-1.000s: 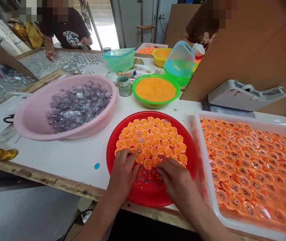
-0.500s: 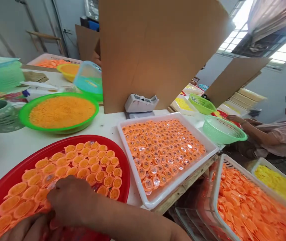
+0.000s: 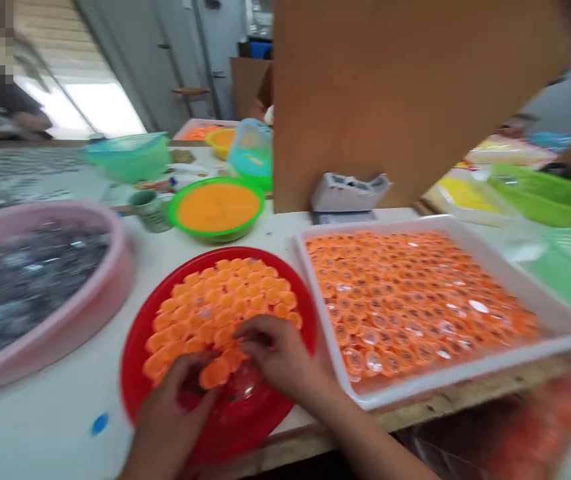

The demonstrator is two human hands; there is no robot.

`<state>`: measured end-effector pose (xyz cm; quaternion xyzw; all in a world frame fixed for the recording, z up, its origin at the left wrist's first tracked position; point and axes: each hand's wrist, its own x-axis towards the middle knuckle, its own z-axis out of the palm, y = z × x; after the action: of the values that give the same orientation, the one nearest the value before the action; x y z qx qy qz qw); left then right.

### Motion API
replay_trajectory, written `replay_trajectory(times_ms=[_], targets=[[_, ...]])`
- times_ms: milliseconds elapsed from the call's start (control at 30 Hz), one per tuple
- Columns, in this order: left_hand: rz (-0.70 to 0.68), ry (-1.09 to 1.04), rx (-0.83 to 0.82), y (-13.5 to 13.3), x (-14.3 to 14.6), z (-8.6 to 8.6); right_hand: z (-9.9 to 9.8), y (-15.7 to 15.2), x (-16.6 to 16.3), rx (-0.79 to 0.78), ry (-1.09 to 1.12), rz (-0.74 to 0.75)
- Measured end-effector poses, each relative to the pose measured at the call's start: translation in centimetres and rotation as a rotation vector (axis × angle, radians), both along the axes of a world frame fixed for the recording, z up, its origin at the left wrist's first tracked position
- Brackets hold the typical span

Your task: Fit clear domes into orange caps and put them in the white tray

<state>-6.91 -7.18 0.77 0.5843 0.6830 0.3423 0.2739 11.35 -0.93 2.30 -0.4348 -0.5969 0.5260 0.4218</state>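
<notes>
While both hands were positioned over the red tray (image 3: 245,430), orange round pieces (image 3: 225,293) were seen, in the head view, massed across its far part. The left hand (image 3: 168,410) was placed at the near left, thumb and forefinger parted, with a single orange disc (image 3: 214,373) located at their tips; whether it was gripped could not be determined because of blur. The right hand (image 3: 280,353) was placed at the near right edge of the layer, its fingers curled inward; a hold on any piece could not be confirmed. A white tray (image 3: 440,381) of orange discs was located to the right, a pink tub (image 3: 121,267) to the left. On the far side, a green bowl (image 3: 215,234) was set beside a mug (image 3: 150,212).
</notes>
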Motion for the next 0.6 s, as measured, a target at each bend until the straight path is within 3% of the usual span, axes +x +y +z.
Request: replay_trajectory(times_ms=[100, 200, 433, 600], targets=[[-0.021, -0.359, -0.201, -0.2, 3.5, 1.7, -0.5, -1.6, 2.6, -0.221, 0.229, 0.014], [-0.065, -0.512, -0.256, 0.0, 5.5, 1.9, -0.8, -2.9, 4.3, -0.366, 0.322, 0.065], [-0.136, -0.259, -0.07, -0.2, 5.5, 0.2, -1.7, -4.5, 4.9, -0.415, 0.253, -0.039], [0.005, -0.269, -0.092, -0.4, 5.4, -0.6, -2.2, -5.0, 4.0, -0.533, 0.29, -0.002]])
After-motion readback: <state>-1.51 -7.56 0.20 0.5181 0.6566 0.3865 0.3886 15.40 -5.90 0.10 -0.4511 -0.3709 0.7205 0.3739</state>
